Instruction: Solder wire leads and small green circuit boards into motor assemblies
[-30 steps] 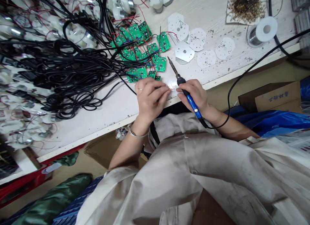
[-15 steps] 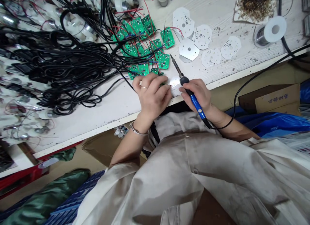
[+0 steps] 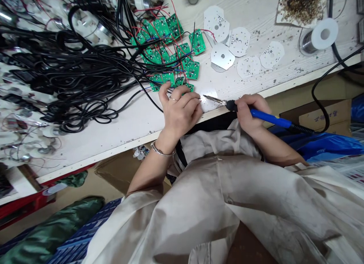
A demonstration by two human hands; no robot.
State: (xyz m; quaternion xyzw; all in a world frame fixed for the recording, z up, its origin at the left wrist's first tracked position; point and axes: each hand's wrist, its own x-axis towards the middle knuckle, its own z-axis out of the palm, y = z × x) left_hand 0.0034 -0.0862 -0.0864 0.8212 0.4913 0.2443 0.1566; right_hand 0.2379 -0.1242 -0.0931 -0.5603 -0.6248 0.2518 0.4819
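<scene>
My left hand (image 3: 180, 114) rests at the table's front edge, its fingertips pinching what looks like a thin wire (image 3: 196, 99) beside a white round-cornered LED board (image 3: 209, 101). My right hand (image 3: 251, 113) grips a blue-handled soldering iron (image 3: 270, 118), whose metal tip (image 3: 212, 99) lies just above that board. Green circuit boards (image 3: 170, 65) with red, blue and black leads lie just beyond my left fingers. Several more white LED boards (image 3: 248, 66) sit further back, one showing its bare metal side.
Tangled black cables (image 3: 71, 66) cover the table's left side. A solder spool (image 3: 319, 35) and a paper of dark debris (image 3: 300, 6) sit at the back right. Below the table edge (image 3: 136, 139) are a cardboard box (image 3: 321, 116) and a blue plastic bag (image 3: 321, 144).
My right hand has swung to the right, turning the iron from pointing up the table to lying nearly level. My left hand has barely moved.
</scene>
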